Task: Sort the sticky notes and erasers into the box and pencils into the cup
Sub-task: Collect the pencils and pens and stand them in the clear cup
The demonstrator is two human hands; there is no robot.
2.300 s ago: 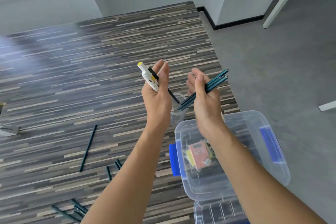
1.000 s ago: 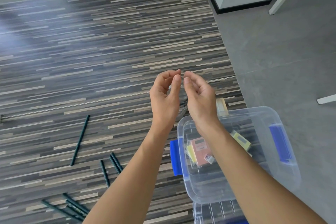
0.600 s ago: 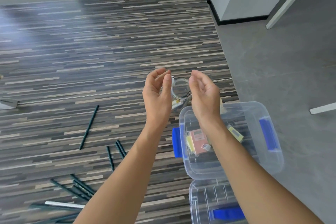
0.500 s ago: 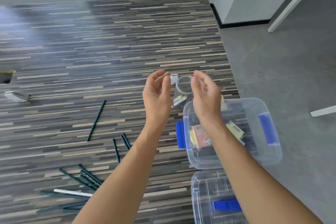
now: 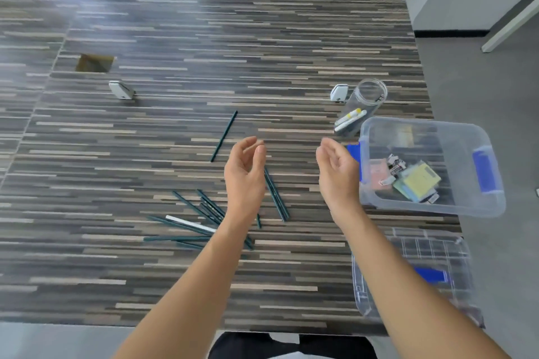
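Note:
My left hand (image 5: 245,172) and my right hand (image 5: 337,167) hover empty above the striped table, fingers loosely curled. Several dark green pencils (image 5: 204,213) and a white one lie in a heap under my left forearm. A pair of pencils (image 5: 276,195) lies between my hands, and a single pencil (image 5: 224,135) lies farther back. The clear cup (image 5: 363,105) at the right holds a yellow-tipped white marker and dark pencils. The clear box (image 5: 484,204) with blue latches holds sticky notes (image 5: 417,181) and small erasers.
The box lid (image 5: 414,274) lies at the table's near right corner. Two small white objects (image 5: 121,90) (image 5: 339,93) stand farther back, one beside the cup. A square cable hole (image 5: 94,63) is cut in the table at the far left. Grey floor lies to the right.
My hands dropped the marker and pencils into the cup, then pulled back toward me and apart, empty. The view has tilted down, showing the pencil heap.

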